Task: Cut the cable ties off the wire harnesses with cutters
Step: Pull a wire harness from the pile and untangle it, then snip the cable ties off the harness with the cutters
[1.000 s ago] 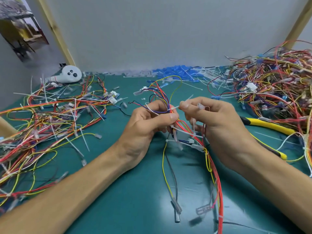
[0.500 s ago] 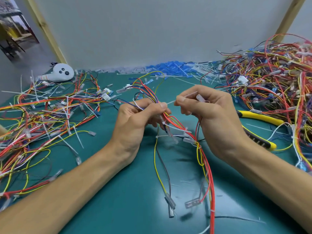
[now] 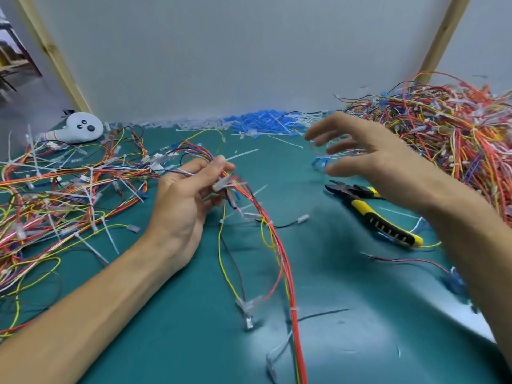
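Observation:
My left hand (image 3: 182,200) grips a wire harness (image 3: 279,259) of red, yellow, blue and black wires at its upper end; the wires trail down toward me over the green mat. A loose white cable tie (image 3: 242,155) lies just beyond my left fingertips. My right hand (image 3: 368,159) hovers open and blurred above the mat, fingers spread, holding nothing. The yellow-and-black cutters (image 3: 374,214) lie on the mat below my right hand, jaws pointing left.
A big heap of tied harnesses (image 3: 443,128) fills the right. Loose harnesses and cut ties (image 3: 63,195) cover the left. Blue and white tie scraps (image 3: 260,124) line the back wall. A white controller (image 3: 83,130) rests at the back left.
My right hand let go of the white cable tie, opened, and swung up and right away from the harness. My left hand still holds the harness. The view shifted.

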Tool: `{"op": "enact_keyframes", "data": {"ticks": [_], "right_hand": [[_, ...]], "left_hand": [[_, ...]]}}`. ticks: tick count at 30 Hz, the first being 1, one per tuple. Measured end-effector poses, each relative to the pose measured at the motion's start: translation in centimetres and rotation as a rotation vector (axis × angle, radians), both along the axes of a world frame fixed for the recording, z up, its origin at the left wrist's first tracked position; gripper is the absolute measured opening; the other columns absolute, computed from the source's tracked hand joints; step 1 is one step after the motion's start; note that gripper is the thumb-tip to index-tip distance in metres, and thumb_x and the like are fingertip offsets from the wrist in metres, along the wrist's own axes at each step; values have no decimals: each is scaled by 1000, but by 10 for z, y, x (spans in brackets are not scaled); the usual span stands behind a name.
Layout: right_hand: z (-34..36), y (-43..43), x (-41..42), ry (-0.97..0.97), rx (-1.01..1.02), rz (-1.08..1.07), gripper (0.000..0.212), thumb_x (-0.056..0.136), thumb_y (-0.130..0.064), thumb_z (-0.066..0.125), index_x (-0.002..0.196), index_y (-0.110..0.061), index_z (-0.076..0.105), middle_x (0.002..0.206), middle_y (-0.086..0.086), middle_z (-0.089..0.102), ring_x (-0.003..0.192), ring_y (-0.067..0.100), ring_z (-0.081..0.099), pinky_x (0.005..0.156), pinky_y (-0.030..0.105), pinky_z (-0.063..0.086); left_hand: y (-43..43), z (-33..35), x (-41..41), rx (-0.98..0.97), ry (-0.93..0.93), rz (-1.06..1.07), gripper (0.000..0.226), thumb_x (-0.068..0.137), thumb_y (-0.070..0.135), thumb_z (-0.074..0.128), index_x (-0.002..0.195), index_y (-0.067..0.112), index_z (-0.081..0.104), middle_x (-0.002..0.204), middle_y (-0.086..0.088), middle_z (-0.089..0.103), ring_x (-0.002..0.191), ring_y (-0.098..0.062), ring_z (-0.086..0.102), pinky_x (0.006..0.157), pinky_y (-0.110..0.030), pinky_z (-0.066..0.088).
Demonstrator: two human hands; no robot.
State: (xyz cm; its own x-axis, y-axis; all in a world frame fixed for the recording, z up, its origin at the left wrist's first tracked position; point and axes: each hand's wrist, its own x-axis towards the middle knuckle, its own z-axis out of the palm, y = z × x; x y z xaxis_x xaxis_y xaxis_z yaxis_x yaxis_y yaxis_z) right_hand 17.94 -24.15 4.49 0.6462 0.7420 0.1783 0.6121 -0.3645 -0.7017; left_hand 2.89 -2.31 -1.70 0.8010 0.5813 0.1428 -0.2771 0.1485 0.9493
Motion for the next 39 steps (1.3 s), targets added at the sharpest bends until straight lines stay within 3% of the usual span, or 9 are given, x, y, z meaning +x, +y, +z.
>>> {"op": "enact_keyframes", "data": {"ticks": [4,9,13,17,21,26,29,33,39], "right_hand": [[-11,-14,18,-315,-788,-230,78,75,-72,71,138,-32,50,145,3,39,139,26,34,113,50,34],[-11,-19,24,-262,-946,-279,88,63,-89,70,122,-26,56,138,-2,40,137,30,40,112,56,30],[-7,-19,24,-280,-972,-264,63,77,-75,72,110,-26,50,117,-3,53,117,30,53,101,51,33],[-14,-12,15,-402,-923,-302,30,96,-50,59,92,-23,45,102,-1,57,104,28,56,96,51,25],[-18,-8,14,-418,-759,-357,32,103,-46,48,88,-19,38,103,5,52,98,30,52,99,53,24],[-25,6,3,-506,-130,-401,27,112,-32,34,92,-17,42,99,14,49,96,38,50,92,53,40],[-24,15,-4,-281,217,-392,42,113,-36,34,94,-5,53,88,17,64,75,31,68,61,44,55],[-23,29,-24,530,467,-200,50,109,-43,50,100,3,68,79,15,71,67,24,69,43,33,51],[-42,38,-43,425,311,-76,42,108,-39,54,102,-1,71,80,9,74,68,20,67,50,37,54]], "left_hand": [[1,0,0,-1,14,-21,23,89,29,61,95,11,72,69,5,66,61,-10,56,62,-29,37],[3,0,-4,-34,0,-65,24,88,17,58,109,7,65,79,-1,70,73,-17,58,65,-33,36],[6,1,-6,-41,-12,-78,31,86,15,61,115,5,63,86,-6,73,81,-20,61,66,-34,37],[4,1,-4,-44,0,-77,35,77,14,67,112,8,62,85,-4,70,75,-16,62,66,-33,39],[2,1,-3,-8,4,-73,29,78,16,65,107,12,62,83,-2,67,69,-13,61,64,-30,40],[3,0,-1,-3,-45,-106,24,80,10,66,105,10,63,78,-5,65,65,-16,63,62,-28,49],[3,-1,1,1,-77,-120,31,83,5,68,114,5,65,88,-18,60,69,-20,65,64,-30,55],[4,-2,2,28,-105,-99,45,82,3,73,126,4,65,103,-21,53,76,-19,65,73,-31,57],[1,-2,1,46,-129,-84,46,78,7,73,124,13,69,107,-13,52,76,-15,63,80,-32,56]]}}
